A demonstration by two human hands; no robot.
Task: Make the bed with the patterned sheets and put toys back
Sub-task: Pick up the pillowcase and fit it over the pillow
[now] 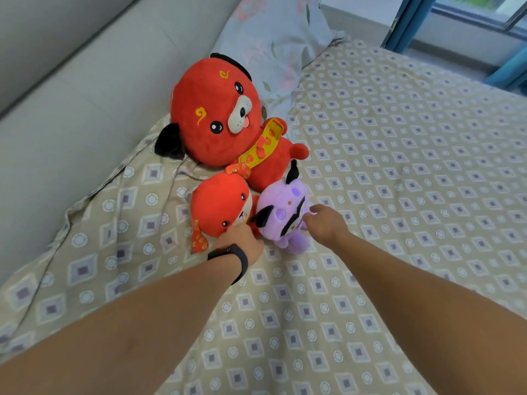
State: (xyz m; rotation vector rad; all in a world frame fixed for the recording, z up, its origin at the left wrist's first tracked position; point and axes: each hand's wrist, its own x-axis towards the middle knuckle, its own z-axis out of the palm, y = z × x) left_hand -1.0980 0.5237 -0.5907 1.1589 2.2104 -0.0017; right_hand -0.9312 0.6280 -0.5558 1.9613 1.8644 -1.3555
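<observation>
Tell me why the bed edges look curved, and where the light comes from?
Head view: the wide-angle lens bows the headboard and stretches the forearms near the frame's bottom; soft daylight enters from the window at upper right, so shadows under the big red plush dog are faint; the picture is slightly soft overall, with no glare.
</observation>
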